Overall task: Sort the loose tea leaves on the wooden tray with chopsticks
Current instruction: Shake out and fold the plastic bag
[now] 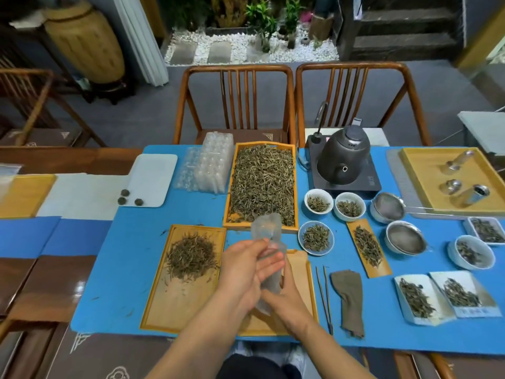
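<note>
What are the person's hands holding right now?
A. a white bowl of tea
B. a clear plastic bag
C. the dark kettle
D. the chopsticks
B: both the left hand and the right hand grip a clear plastic bag above the trays, while the chopsticks lie untouched on the blue mat.

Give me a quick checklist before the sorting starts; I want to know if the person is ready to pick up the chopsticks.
1. Hands free: not ok. The left hand and right hand both hold a clear plastic bag.
2. Chopsticks within reach: ok, lying on the blue mat just right of the hands, untouched.
3. Tea pile on the near wooden tray: ok, heaped at its far end.
4. Bare space on that tray for sorting: ok, the near half is mostly bare.
5. Bag empty: cannot tell.
</note>
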